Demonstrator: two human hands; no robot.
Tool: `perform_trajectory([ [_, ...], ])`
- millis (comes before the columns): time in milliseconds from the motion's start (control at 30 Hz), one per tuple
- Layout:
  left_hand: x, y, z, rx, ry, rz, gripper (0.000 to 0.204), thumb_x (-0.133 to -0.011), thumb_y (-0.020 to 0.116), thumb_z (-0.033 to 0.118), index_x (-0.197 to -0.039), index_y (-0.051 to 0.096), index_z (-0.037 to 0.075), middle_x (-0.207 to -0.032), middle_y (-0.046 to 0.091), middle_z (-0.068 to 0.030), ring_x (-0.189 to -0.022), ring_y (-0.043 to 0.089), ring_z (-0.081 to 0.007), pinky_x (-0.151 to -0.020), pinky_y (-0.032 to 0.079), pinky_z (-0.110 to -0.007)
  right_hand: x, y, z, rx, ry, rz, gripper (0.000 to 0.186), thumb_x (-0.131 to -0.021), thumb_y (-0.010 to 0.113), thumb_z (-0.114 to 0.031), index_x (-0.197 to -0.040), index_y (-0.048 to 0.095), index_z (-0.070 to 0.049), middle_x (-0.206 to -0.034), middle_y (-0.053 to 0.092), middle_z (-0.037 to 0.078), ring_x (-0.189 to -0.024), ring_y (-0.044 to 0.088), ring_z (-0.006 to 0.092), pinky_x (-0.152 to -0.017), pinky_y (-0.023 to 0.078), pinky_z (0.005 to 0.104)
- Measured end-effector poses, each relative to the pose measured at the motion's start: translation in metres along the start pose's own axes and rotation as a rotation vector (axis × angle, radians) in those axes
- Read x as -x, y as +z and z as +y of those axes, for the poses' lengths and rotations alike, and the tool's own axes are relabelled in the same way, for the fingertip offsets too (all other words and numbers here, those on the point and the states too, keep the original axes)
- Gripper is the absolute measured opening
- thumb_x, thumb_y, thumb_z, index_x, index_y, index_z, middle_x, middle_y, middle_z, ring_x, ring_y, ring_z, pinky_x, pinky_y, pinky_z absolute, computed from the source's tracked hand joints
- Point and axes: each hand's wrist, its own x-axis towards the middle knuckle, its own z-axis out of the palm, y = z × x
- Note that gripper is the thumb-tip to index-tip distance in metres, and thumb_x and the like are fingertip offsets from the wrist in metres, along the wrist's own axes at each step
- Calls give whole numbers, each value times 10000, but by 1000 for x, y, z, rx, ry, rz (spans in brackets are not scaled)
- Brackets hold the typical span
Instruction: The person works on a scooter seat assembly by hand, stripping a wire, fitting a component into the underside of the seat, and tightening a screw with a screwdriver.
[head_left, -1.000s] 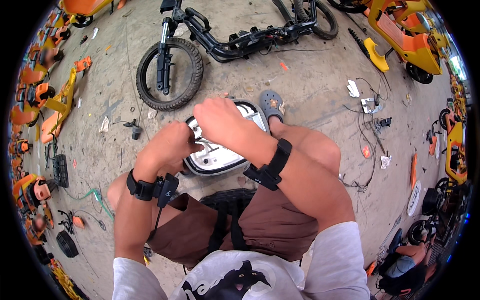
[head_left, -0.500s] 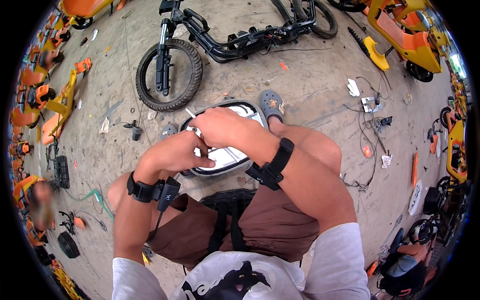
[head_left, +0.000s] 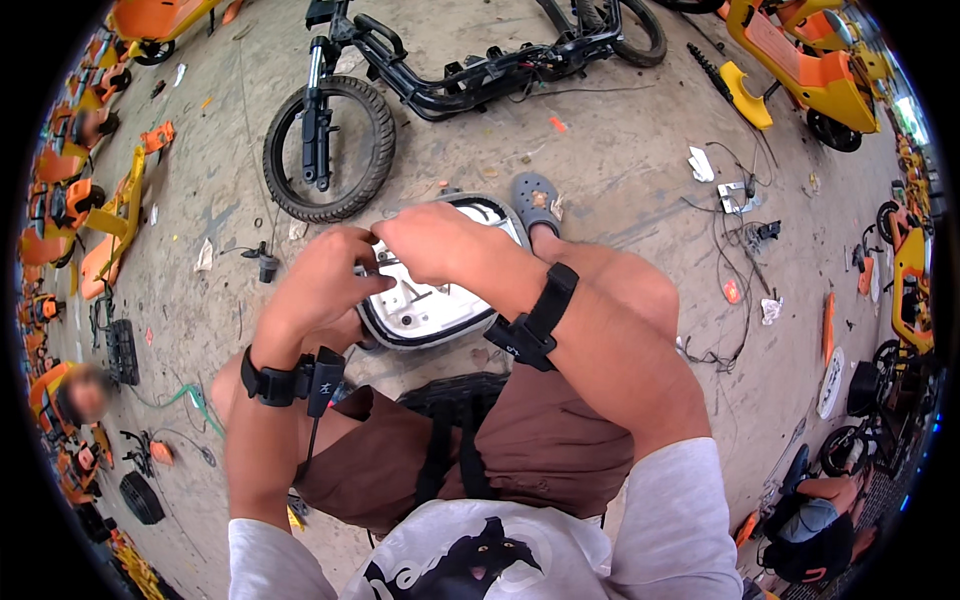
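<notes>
A rounded white shell point(head_left: 430, 308) with a black lip and grey outer edge lies between my feet, its inner side facing up. It resembles the underside of a seat. Over its far left edge my left hand point(head_left: 330, 275) is closed, fingers bent and thumb pointing inward. Beside it, fingertips nearly touching it, my right hand point(head_left: 425, 243) is curled with its knuckles up. What either hand grips is hidden behind the fingers. Small dark holes and fittings dot the shell's white inside.
Ahead stands a bare black scooter frame point(head_left: 440, 90) with its front wheel point(head_left: 330, 150). Tangled wires point(head_left: 735, 230) lie to the right. A yellow-orange scooter point(head_left: 800, 75) stands at the far right. More orange parts line the left, and a person point(head_left: 815, 520) sits at the lower right.
My left hand has shifted left and outward, uncovering more of the shell. The thin white stick that stuck out by my right hand is out of sight. The right hand has moved slightly left.
</notes>
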Motion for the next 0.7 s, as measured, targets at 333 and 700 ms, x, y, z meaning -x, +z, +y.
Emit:
perform_trajectory([
  [333,2,1,19,-149,-162,-116,295,-706,798,223,-825,723,-37,-745,674,-203,-681,644,-339,-658,502,-380,-6,-2,-5,52,106,251,224,-738,715,-179,-884,712,-9,-870,688,214,-890,672,366,-767,536,448],
  [700,1,3,22,-26,-51,-256,329,-722,796,237,-885,722,-38,-795,677,-215,-720,647,-350,-685,504,-392,0,0,-8,189,191,186,144,-739,710,-181,-847,751,-95,-898,732,111,-903,708,254,-725,554,372],
])
